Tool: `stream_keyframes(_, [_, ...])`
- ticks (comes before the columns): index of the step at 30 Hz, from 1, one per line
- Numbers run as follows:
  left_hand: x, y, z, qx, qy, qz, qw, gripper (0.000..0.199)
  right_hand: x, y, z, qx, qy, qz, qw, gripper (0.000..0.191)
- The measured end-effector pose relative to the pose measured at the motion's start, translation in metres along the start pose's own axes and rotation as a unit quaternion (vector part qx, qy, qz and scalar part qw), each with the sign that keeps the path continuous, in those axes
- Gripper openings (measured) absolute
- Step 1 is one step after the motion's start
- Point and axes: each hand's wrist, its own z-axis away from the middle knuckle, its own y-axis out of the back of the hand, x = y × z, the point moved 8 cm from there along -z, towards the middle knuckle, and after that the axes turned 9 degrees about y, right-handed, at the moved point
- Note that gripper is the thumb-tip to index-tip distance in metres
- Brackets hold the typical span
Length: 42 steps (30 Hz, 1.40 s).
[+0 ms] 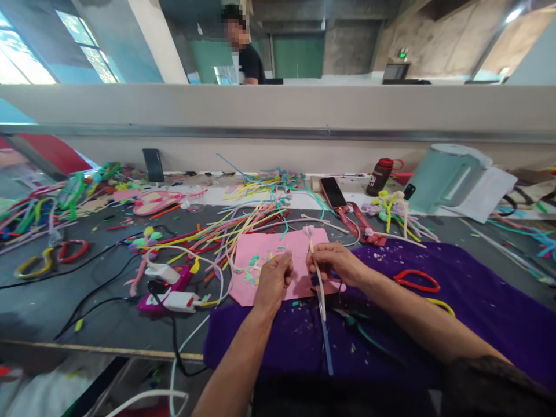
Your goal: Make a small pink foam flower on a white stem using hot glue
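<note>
Over a pink sheet (243, 249), my left hand (274, 279) is closed in a pinch; whatever is between its fingertips is too small to make out. To its right, my right hand (332, 260) pinches a pale stem (320, 284) that hangs down toward the purple cloth. A small pale lilac fuzzy tuft (308, 230) tops the stem, just above my right fingers. Small green and yellow clippings (252, 263) lie on the sheet left of my left hand. The two hands are apart.
Purple cloth (434, 330) bears dark green-handled pliers (369, 336) and red scissor handles (417, 280). Left are a magenta power strip (185, 279) and cables. Behind lie colored stems (252, 217), a phone (332, 192), a bottle (379, 176) and a kettle (443, 179). A person (251, 61) stands beyond the partition.
</note>
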Motion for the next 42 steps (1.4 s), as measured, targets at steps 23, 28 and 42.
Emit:
stream_keyframes(23, [-0.002,-0.091,0.093,-0.188,0.067,0.056,0.978,0.025,-0.029,-0.024,0.123,-0.006,0.025,0.035,0.999,0.018])
stream_keyframes(28, [-0.009,-0.087,0.093,-0.171,0.100,0.133,0.971,0.023,-0.018,-0.021,0.127,0.033,0.029,-0.027,0.999,0.026])
stream_keyframes(42, [-0.017,-0.087,0.121,-0.120,0.053,0.124,0.983,0.015,-0.022,-0.026,0.145,0.062,0.116,0.004,0.991,0.027])
